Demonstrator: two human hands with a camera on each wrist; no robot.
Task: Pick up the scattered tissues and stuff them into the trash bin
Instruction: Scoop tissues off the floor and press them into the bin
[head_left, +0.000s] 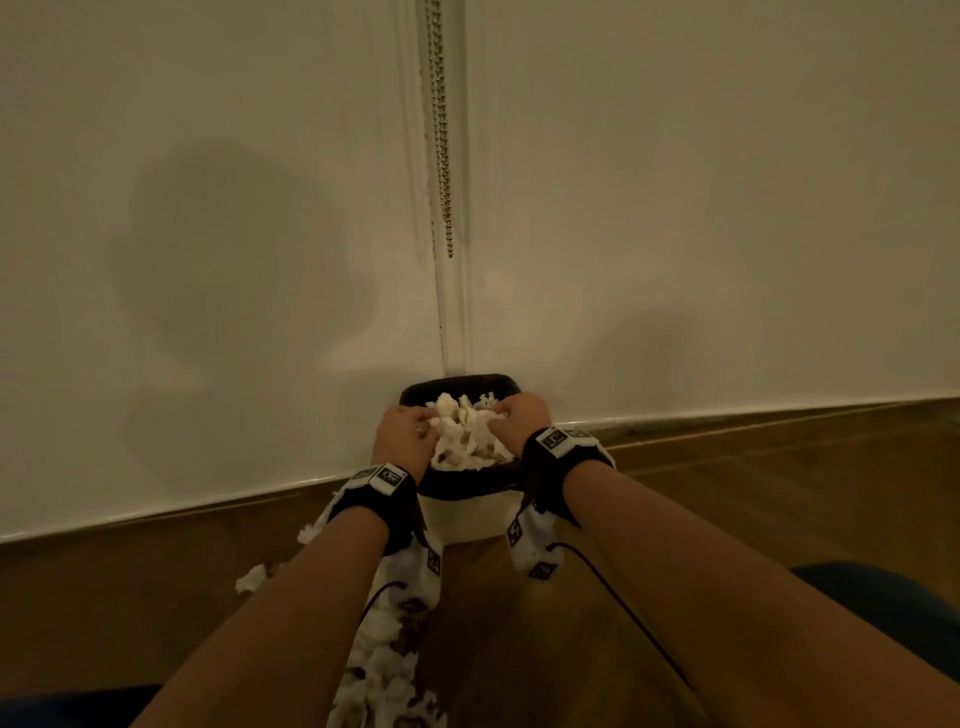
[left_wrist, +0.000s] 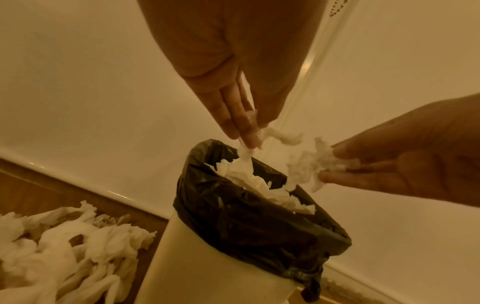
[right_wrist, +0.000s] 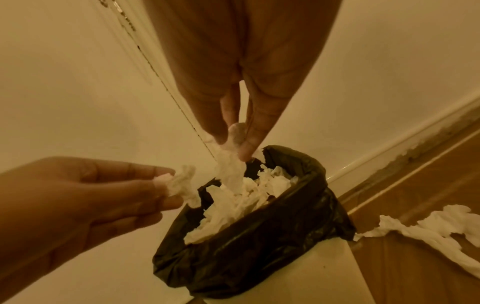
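A pale wall (head_left: 234, 208) and a brown wooden floor (head_left: 753, 493) meet behind a cream-coloured plastic trash bin (left_wrist: 207, 267) lined with a black plastic bag (left_wrist: 246, 226), standing in the corner. The crumpled white tissues in the bin (head_left: 462, 436) heap up to its rim; a long pile of loose white tissues (left_wrist: 64, 246) lies on the floor just beside it. Above the opening, the left hand (left_wrist: 233, 98) pinches a strip of tissue between fingertips and thumb, and the right hand (right_wrist: 249, 107) pinches another trailing into the heap. The paper looks feather-light, soft and easily torn, so it probably compresses well: best gathered in bunched handfuls, then pressed down from the top.
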